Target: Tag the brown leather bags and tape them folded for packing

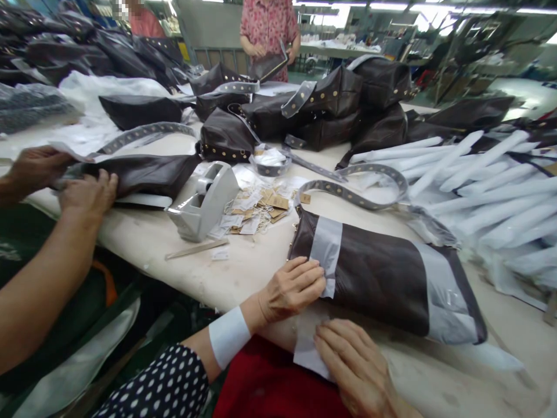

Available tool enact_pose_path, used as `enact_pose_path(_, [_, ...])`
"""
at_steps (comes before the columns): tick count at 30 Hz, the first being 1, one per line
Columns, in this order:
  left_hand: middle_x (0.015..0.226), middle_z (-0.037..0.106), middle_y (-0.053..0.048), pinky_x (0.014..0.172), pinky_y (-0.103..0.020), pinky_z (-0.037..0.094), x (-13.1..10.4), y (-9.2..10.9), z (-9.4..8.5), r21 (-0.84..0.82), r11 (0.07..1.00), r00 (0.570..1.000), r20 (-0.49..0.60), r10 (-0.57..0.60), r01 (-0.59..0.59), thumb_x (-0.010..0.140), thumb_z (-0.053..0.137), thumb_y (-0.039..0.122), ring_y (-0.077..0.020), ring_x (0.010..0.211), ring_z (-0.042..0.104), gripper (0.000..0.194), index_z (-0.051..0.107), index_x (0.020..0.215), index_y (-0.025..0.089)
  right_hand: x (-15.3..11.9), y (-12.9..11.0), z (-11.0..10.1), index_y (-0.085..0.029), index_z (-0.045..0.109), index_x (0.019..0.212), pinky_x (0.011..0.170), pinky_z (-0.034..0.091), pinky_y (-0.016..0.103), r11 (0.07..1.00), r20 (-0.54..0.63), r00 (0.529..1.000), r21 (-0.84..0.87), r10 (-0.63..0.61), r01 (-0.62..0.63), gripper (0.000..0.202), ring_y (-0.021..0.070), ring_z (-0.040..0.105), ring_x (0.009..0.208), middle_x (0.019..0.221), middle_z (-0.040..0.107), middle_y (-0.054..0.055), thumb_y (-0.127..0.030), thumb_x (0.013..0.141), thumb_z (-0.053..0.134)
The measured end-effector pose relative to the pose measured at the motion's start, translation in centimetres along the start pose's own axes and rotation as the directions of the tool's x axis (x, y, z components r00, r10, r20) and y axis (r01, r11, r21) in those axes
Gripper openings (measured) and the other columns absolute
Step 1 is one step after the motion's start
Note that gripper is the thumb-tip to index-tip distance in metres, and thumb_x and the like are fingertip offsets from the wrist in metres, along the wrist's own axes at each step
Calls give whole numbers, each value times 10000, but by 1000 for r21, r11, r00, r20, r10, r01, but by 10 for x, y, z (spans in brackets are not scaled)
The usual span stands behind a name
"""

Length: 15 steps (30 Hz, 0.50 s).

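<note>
A dark brown leather bag point(383, 267) lies flat on the table in front of me, with a grey translucent wrap band point(326, 247) round its left end and another point(444, 284) round its right. My left hand point(293, 289) rests on the bag's lower left corner, fingers extended together over the edge of the left band. Below it, my right hand point(354, 363) holds a thin whitish sheet point(310, 345) at the table's front edge, its fingertips pressed on it. A studded strap point(374, 174) in clear wrap curves behind the bag.
A grey tape dispenser point(202, 200) and a heap of tags point(261, 209) lie left of centre. A co-worker's hands point(87, 191) handle another bag point(148, 174) at left. White rolls point(491, 186) are piled at right, dark bags point(304, 110) behind. Another person point(270, 29) stands beyond.
</note>
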<state>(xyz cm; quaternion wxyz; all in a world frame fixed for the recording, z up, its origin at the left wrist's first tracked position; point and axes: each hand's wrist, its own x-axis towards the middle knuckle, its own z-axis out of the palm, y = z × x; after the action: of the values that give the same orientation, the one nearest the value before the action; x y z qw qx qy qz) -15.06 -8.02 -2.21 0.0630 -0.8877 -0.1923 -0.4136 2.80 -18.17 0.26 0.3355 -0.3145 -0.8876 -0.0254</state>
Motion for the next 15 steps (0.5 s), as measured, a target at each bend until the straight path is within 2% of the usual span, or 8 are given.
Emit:
enact_pose_path(4, [1059,658,-120,958,-376,482,-1,1,-2,28,997,998,19,68,-68,924,416,112,-230,1109,570,187,577,1008,72,16,14,-3,-174,628,973,934,471,452,988,-7,999,-149,40,-41,270,263,484,1213,1175,609,152,-64,863,407])
enact_pose_path(7, [1048,659,-140,937,-378,501,-1,1,-3,13,997,997,2,82,-82,914,440,106,-250,1092,580,154,578,962,57,22,26,1,-168,630,954,949,468,418,985,19,1000,-172,19,-16,267,240,481,1220,1204,591,164,-68,885,392])
enact_pose_path(10, [1019,666,-137,924,-359,510,-2,1,1,-80,997,999,-47,-1,-3,907,430,90,-233,1063,597,155,567,972,55,19,32,5,-136,627,1001,953,465,384,991,8,1000,-134,19,-18,310,208,532,1164,1114,644,163,-41,894,352])
enact_pose_path(15, [940,681,-93,833,-311,533,-5,-2,10,-267,953,978,-109,-178,144,858,391,41,-198,985,624,228,544,1017,99,12,33,10,-99,616,1055,946,467,429,998,-23,1000,-61,0,-1,292,246,534,1167,1095,658,164,-40,892,380])
